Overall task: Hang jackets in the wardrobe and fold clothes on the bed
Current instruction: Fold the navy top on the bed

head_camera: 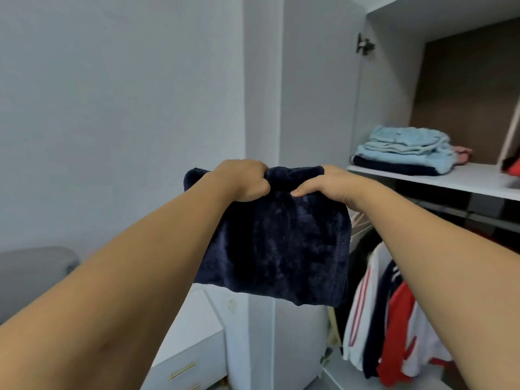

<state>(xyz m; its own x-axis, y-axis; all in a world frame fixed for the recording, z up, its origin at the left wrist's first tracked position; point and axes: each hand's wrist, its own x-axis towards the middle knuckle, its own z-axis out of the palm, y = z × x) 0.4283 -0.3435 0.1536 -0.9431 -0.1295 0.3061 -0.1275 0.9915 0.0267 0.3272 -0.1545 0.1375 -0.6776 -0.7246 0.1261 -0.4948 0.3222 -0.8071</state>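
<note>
Both outstretched hands, left hand (244, 180) and right hand (329, 184), grip folded navy garment (281, 243)

I held a folded navy fleece garment (281, 240) up by its top edge, my left hand (244, 180) and right hand (329, 184) gripping it beside the open wardrobe's shelf (464, 180) of folded clothes (405, 150).

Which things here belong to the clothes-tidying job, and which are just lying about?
Part of the job:
navy garment, gripped by the left hand and right hand
folded stack
wardrobe shelf
hanging jackets

Just there:
white drawer unit
grey chair
</note>
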